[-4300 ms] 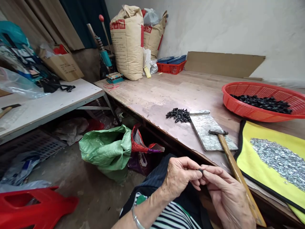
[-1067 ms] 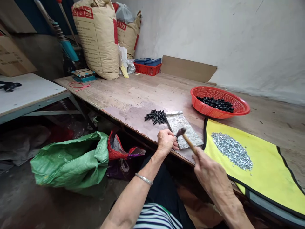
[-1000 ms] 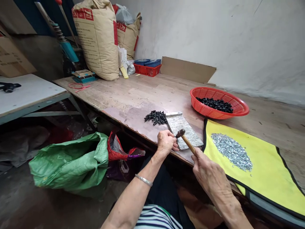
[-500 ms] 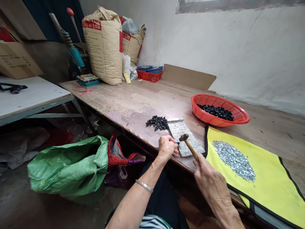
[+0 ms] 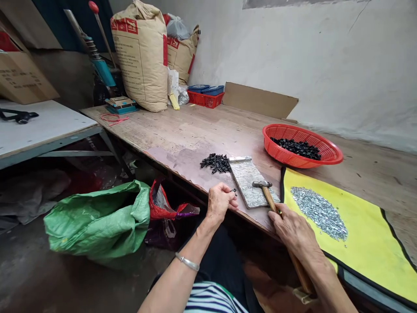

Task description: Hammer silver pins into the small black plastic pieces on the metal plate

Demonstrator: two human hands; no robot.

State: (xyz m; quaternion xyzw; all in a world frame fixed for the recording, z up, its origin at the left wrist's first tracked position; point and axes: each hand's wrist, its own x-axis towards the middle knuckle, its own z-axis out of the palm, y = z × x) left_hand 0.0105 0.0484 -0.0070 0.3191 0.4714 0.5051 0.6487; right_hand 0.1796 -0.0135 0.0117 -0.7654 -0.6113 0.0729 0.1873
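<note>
My left hand (image 5: 220, 202) pinches a small black part (image 5: 234, 191) between thumb and fingertips, just left of a worn metal plate (image 5: 250, 191) at the table edge. My right hand (image 5: 291, 224) is wrapped round the wooden handle of a hammer (image 5: 267, 194), whose head rests on or hovers just over the plate; I cannot tell which. A heap of small black parts (image 5: 215, 163) lies against the plate's far left corner. Right of the plate, a pile of small shiny metal pieces (image 5: 321, 213) lies on a yellow cloth (image 5: 365, 234) with black edging.
A red plastic basket (image 5: 302, 161) of black parts stands behind the yellow cloth. Large paper sacks (image 5: 141, 61), a lever press (image 5: 102, 71) and a red tray (image 5: 205, 100) line the back left. Below the table edge sits an open green sack (image 5: 97, 230).
My left hand has moved left off the plate with the small black part. The hammer head has come down and turned sideways, and my right hand has shifted slightly right.
</note>
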